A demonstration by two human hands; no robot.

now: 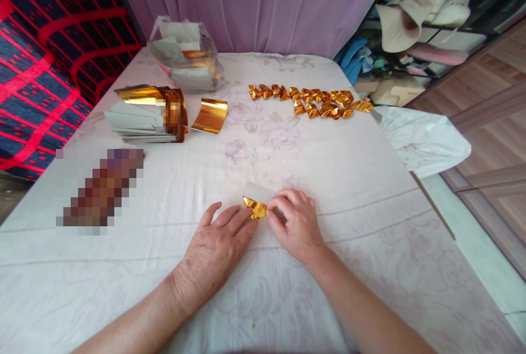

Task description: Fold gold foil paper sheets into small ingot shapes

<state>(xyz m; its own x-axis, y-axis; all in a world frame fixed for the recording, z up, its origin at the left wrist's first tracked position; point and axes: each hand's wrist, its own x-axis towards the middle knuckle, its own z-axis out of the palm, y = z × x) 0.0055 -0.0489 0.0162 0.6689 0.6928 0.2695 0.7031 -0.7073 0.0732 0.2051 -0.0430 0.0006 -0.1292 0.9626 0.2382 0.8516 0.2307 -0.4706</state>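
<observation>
Near the front-centre of the white floral sheet, a small gold foil piece lies w/ a white paper flap just behind it, right betw. both hands. Left hand rests flat, fingers spread, tips pressing the foil's left/lower edge — not closed on it. Right hand is curled, thumb & fingertips pinched on the foil's right end. Foil's long axis runs roughly left-right, slightly tilted, so each hand has one end; both about equally near. Well apart: row of folded gold pieces far right, curled gold sheet & paper stack far left.
</observation>
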